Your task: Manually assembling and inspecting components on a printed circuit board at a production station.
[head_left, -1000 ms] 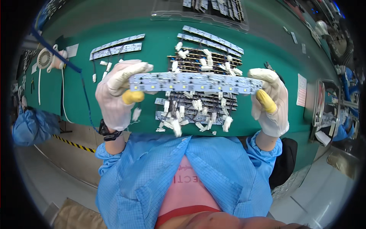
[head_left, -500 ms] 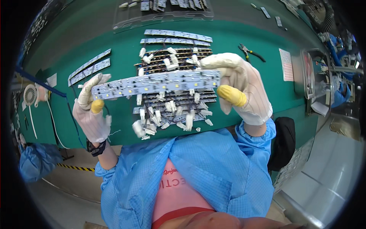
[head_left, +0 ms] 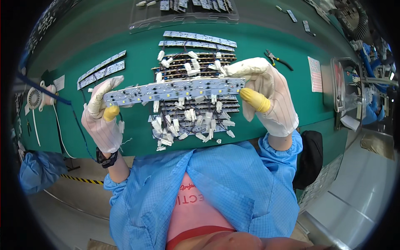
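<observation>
Circuit strip (head_left: 175, 91) dipped leftward; ends pinched in left fingers (head_left: 111, 113), right fingers (head_left: 256, 100).

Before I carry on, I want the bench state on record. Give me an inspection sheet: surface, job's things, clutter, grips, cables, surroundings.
Surface: green worktop, partly covered.
Job's things: strip held raised above the centre rows; two more strips lie to the left.
Clutter: pliers and printed sheet on the right; fan on the left; clear tray of strips at the far side.
Grips: left grip and right grip, both gloved, hold opposite ends of the strip.
Cables: wired white connectors among the rows; blue cord at left.
Surroundings: striped floor tape at lower left; black object near the right elbow, kind unclear.
</observation>
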`<state>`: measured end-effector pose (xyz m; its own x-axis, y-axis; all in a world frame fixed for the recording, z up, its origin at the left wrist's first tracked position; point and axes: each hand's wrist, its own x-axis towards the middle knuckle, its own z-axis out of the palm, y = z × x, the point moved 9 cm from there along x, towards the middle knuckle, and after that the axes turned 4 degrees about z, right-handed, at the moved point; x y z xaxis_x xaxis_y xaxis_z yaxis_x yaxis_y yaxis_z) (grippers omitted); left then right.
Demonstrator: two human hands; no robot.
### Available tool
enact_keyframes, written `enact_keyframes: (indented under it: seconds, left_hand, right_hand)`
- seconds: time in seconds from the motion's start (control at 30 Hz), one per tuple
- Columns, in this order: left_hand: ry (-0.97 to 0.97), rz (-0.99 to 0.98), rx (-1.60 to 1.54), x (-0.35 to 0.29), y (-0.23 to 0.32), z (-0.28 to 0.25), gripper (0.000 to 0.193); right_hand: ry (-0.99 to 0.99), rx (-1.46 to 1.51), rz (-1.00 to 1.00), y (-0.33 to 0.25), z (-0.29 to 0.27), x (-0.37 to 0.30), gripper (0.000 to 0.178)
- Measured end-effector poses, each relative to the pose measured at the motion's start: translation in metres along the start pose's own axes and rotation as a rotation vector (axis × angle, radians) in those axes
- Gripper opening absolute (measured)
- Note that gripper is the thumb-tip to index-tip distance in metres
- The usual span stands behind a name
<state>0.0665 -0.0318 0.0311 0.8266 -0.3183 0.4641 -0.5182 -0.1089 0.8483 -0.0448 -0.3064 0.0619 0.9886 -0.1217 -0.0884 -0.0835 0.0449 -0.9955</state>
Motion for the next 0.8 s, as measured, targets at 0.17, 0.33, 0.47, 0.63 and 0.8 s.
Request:
enact_keyframes:
  seconds: [0.17, 0.33, 0.47, 0.63, 0.8]
  left_hand:
    - [-0.002, -0.032, -0.298, -0.002, 0.009, 0.004, 0.045]
    - [0.006, -0.013, -0.141, -0.001, 0.028, 0.008, 0.039]
    - [-0.115, 0.124, 0.138, 0.005, 0.050, 0.013, 0.043]
    - [-0.136, 0.276, 0.183, 0.007, 0.070, 0.016, 0.046]
    - [-0.116, -0.127, 0.048, 0.006, 0.034, 0.011, 0.049]
  right_hand:
    - [0.059, -0.191, 0.004, 0.003, -0.009, 0.006, 0.048]
    - [0.073, -0.256, 0.015, 0.005, -0.011, 0.012, 0.045]
    - [0.037, -0.169, 0.029, 0.022, -0.013, 0.015, 0.043]
    - [0.067, -0.038, 0.030, 0.026, -0.013, 0.020, 0.042]
    - [0.099, -0.085, 0.065, 0.017, -0.012, 0.015, 0.043]
